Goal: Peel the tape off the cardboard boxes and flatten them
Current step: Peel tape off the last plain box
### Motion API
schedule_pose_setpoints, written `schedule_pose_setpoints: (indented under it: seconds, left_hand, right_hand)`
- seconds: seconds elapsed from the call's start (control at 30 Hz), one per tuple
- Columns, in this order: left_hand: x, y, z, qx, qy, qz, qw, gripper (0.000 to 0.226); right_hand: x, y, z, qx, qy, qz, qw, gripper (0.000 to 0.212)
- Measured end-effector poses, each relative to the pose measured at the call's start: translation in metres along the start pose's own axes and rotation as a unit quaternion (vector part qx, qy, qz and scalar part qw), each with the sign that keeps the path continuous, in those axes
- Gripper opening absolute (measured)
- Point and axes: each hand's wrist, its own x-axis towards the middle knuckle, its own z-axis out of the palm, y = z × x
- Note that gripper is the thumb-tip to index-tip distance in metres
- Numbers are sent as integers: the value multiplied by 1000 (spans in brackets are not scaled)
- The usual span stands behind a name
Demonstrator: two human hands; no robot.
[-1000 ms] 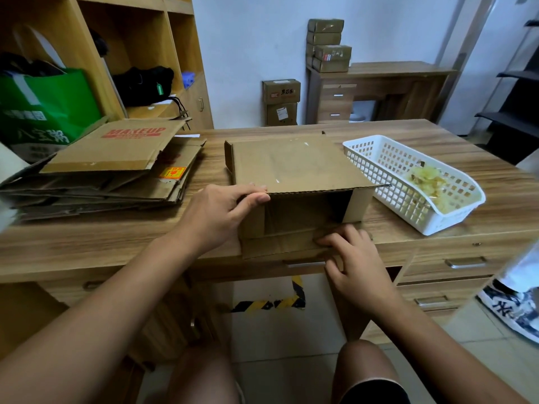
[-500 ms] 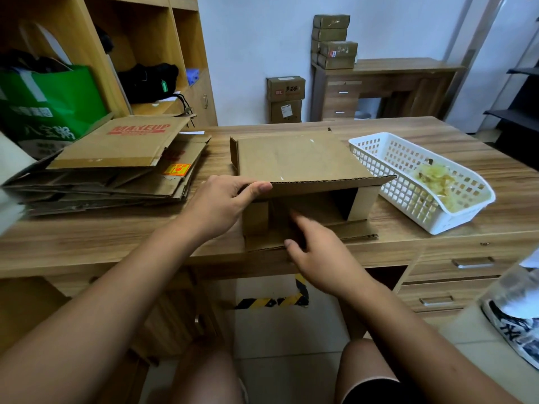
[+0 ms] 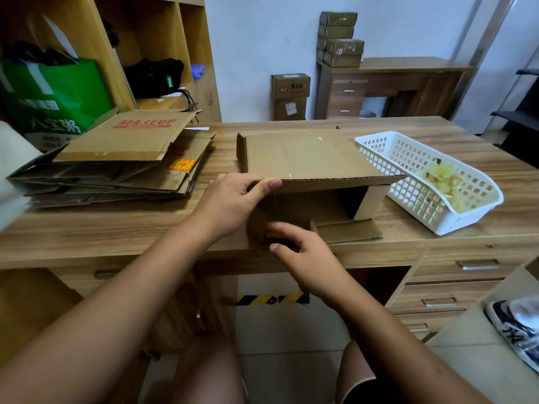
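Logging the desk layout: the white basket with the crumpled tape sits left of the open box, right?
Wrong side: in the head view the white basket with the crumpled tape sits right of the open box.

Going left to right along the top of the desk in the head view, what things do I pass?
stack of flattened cardboard boxes → open cardboard box → white plastic basket
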Motion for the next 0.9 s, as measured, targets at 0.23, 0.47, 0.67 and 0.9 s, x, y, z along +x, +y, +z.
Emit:
schedule_pose_setpoints:
  seconds: [0.23, 0.47, 0.67, 0.9]
  left_hand:
    - [-4, -4, 34, -40, -78, 16, 996, 48]
    - [-8, -9, 37, -44, -39, 29, 998, 47]
    - [-13, -10, 39, -31, -50, 22, 998, 41]
    - [-17, -17, 39, -18, -100, 29, 994, 53]
  right_hand:
    - [-5, -13, 16, -98, -92, -75, 988, 37]
    - [-16, 9, -20, -14, 91, -29, 995, 29]
    - [-29, 44, -66, 35, 301, 13, 953, 32]
    - [-33, 43, -96, 39, 408, -12, 912, 28]
